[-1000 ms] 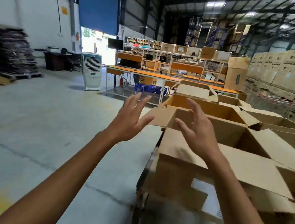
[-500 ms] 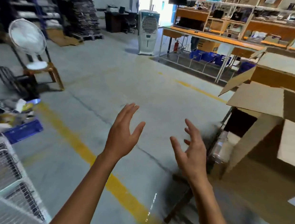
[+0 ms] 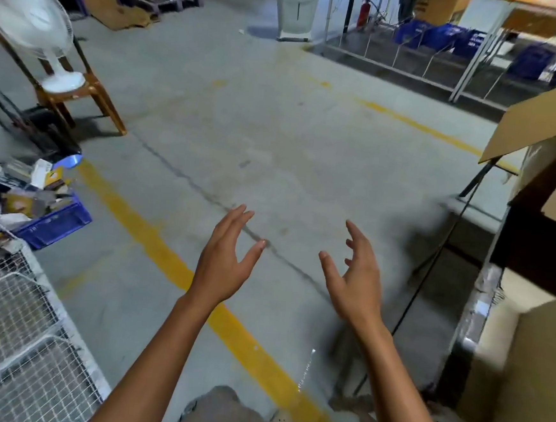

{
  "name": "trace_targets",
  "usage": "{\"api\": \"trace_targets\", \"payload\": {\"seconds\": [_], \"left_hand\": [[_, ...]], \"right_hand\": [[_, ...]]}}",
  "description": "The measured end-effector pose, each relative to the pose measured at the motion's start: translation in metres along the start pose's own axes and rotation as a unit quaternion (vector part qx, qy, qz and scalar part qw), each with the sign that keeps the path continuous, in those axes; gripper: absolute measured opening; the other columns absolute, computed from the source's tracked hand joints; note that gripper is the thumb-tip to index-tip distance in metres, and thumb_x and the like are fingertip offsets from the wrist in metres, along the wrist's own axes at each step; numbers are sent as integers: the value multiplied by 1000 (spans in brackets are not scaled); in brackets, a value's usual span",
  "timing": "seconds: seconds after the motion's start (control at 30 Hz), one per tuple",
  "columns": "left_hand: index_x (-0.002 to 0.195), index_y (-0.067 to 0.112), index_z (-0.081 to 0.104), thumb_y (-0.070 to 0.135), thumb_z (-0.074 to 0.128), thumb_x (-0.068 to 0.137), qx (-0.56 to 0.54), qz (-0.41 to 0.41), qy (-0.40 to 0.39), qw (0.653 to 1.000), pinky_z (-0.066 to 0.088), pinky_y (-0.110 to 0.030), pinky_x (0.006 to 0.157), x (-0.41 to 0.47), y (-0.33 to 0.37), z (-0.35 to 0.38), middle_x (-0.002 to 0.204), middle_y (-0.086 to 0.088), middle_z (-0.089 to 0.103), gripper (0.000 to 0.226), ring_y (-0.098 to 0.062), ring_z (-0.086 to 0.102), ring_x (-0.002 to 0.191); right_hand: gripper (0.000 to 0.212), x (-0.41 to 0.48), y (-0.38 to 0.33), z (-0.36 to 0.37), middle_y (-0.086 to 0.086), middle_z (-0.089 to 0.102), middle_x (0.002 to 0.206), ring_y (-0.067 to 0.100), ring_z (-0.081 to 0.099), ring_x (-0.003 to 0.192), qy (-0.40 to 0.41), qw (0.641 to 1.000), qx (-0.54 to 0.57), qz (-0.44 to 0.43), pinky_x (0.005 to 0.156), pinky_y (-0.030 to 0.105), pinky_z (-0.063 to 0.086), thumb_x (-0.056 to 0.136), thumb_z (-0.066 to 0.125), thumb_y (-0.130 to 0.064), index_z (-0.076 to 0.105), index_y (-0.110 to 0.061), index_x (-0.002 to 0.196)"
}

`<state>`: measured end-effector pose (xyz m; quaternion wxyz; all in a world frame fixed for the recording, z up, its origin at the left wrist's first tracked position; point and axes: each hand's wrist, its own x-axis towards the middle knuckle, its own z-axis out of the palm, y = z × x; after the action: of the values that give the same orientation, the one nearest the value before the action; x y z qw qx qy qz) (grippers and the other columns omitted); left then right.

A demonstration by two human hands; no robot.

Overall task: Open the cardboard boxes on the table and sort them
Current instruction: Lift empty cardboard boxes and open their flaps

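Note:
My left hand (image 3: 224, 260) and my right hand (image 3: 354, 276) hover side by side over the concrete floor, palms facing each other, fingers spread, holding nothing. Brown cardboard boxes (image 3: 531, 357) fill the right edge of the view, well to the right of my right hand. One opened flap (image 3: 543, 118) juts out to the left above them. The boxes stand on a table whose dark metal edge (image 3: 475, 313) shows beside them.
A yellow line (image 3: 166, 255) crosses the floor under my arms. A blue crate (image 3: 53, 223) of scrap and wire mesh racks (image 3: 10, 339) sit at the left. A white fan on a wooden chair (image 3: 58, 73) stands at the far left, an air cooler (image 3: 297, 9) at the back.
My view has swung left and down, away from the boxes toward the floor. Both hands stayed open and empty, moving off the boxes.

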<state>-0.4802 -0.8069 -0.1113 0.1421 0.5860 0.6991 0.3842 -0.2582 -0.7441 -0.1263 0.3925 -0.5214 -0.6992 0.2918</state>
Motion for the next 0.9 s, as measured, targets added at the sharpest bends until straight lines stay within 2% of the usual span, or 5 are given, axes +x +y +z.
{"api": "trace_targets", "payload": {"seconds": [0.23, 0.43, 0.67, 0.83, 0.9], "left_hand": [[144, 23, 46, 40, 61, 95, -31, 26, -50, 998, 20, 2, 100, 120, -27, 46, 158, 8, 33, 54, -6, 31, 144], [144, 24, 46, 45, 58, 93, -45, 104, -93, 989, 32, -25, 108, 270, -45, 89, 158, 8, 32, 56, -8, 33, 144], [144, 23, 46, 39, 62, 94, -71, 196, -138, 968, 29, -19, 105, 431, -33, 117, 157, 4, 34, 54, -10, 34, 142], [143, 23, 48, 44, 60, 92, -105, 259, -184, 942, 24, -6, 101, 503, 3, 160, 155, 5, 37, 56, -8, 35, 141], [142, 21, 49, 46, 58, 91, -115, 293, -198, 928, 26, -10, 104, 533, 24, 186, 154, 3, 38, 57, -10, 36, 141]], "right_hand": [[65, 88, 30, 22, 2, 49, 143, 23, 51, 128, 28, 998, -35, 38, 98, 51, 49, 87, 58, -44, 44, -19, 145], [65, 196, 60, 45, 0, 49, 143, 21, 51, 128, 88, 991, -60, 78, 98, 50, 49, 87, 57, -49, 44, -23, 145], [64, 316, 50, 50, 2, 50, 143, 23, 53, 127, 180, 975, -80, 105, 98, 51, 49, 87, 61, -41, 45, -18, 145], [61, 377, 48, 25, -1, 48, 145, 20, 49, 130, 236, 961, -97, 105, 101, 50, 48, 89, 62, -37, 44, -19, 145], [64, 403, 55, 7, -1, 48, 145, 19, 49, 130, 264, 953, -107, 107, 100, 50, 49, 89, 61, -38, 42, -19, 147]]}}
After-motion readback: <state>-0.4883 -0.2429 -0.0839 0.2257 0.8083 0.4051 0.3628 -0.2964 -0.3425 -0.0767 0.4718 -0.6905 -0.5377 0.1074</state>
